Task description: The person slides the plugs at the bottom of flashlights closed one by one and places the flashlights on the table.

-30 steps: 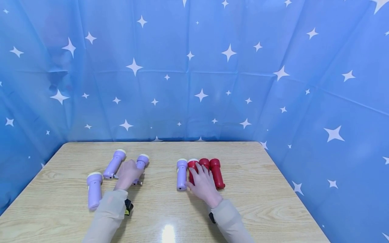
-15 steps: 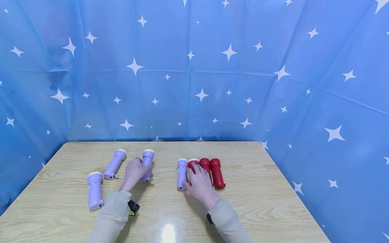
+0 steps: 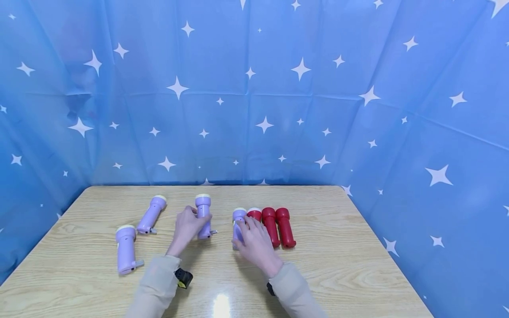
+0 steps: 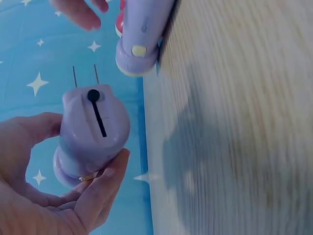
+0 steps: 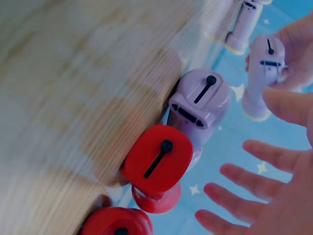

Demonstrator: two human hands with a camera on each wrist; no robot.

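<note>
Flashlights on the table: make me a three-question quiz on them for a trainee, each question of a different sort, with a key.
1. Which of the person's hands is holding a purple flashlight?
2. True or false: the row of four flashlights on the right has more purple ones than red ones.
3. Fill in the blank: in the left wrist view, two thin metal ____ stick out of the held flashlight.

Key
1. The left hand.
2. False: the row has one purple one and three red ones.
3. Prongs.
</note>
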